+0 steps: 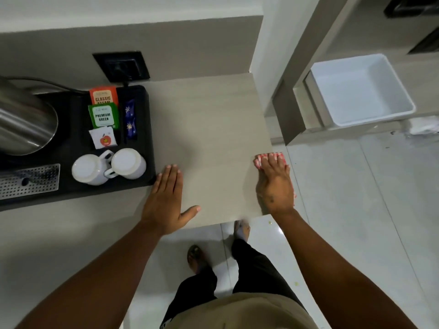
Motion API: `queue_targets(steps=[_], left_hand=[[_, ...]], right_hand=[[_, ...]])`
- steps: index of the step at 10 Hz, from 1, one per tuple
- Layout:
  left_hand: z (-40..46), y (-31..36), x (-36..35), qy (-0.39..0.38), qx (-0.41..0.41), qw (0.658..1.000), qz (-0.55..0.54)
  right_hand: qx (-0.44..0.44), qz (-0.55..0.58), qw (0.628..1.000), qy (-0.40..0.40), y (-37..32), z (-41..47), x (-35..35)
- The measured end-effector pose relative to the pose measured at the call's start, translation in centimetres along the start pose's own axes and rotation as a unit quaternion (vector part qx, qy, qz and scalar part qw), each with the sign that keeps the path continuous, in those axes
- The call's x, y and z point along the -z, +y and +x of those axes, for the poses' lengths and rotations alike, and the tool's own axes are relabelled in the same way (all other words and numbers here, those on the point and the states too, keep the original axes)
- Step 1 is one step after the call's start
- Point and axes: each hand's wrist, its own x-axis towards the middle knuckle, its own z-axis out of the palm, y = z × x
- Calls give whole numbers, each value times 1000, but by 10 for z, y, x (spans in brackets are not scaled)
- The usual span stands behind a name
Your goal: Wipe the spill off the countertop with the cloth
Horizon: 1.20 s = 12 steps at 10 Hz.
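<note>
The cloth (259, 161) lies at the countertop's (209, 124) right edge, near its front corner, flattened under my right hand (275, 184), whose straight fingers press it so the whole pad wipes. I can make out no wet patch. My left hand (166, 198) rests flat, fingers together, just beside the black tray (146, 138), probably to brace me.

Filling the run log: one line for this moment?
right hand: presses cloth at countertop right edge | left hand: flat on countertop

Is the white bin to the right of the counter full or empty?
Empty. The white bin shows its bare inner walls and bottom, and nothing is visible inside it.
</note>
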Motion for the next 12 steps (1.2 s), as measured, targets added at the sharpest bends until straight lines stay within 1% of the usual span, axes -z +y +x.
queue_targets(steps=[1, 2, 3, 4, 5, 6, 7, 8, 9, 10, 11, 12], left_hand=[[33, 26, 8, -13, 20, 1000, -8], [109, 95, 26, 18, -28, 999, -40], [156, 140, 42, 46, -70, 994, -65], [227, 203, 63, 71, -119, 988, -64], [297, 260, 80, 70, -144, 986, -46], [342, 294, 83, 67, -150, 986, -18], [375, 312, 82, 65, -135, 989, -12], [391, 317, 76, 41, -119, 992, -11], [395, 311, 70, 36, -109, 993, -3], [391, 302, 66, 29, -105, 994, -7], [383, 288, 64, 24, -107, 994, -16], [370, 273, 70, 45, -101, 994, -21]], right_hand=[[1, 26, 1000, -8, 11, 33, 20], [40, 67, 997, 30, 31, 59, 55], [45, 71, 994, 66, 24, 76, 65], [32, 70, 990, 118, 56, 116, 99], [-2, 48, 990, 131, 106, 171, 137], [-41, 15, 990, 134, 150, 221, 157], [-82, 0, 991, 102, 185, 260, 166], [-109, 7, 992, 65, 204, 273, 160], [-116, -7, 993, 23, 214, 279, 148], [-109, -86, 990, 1, 215, 282, 145], [-97, -131, 987, 3, 207, 284, 146], [-107, -124, 986, 25, 183, 274, 146]])
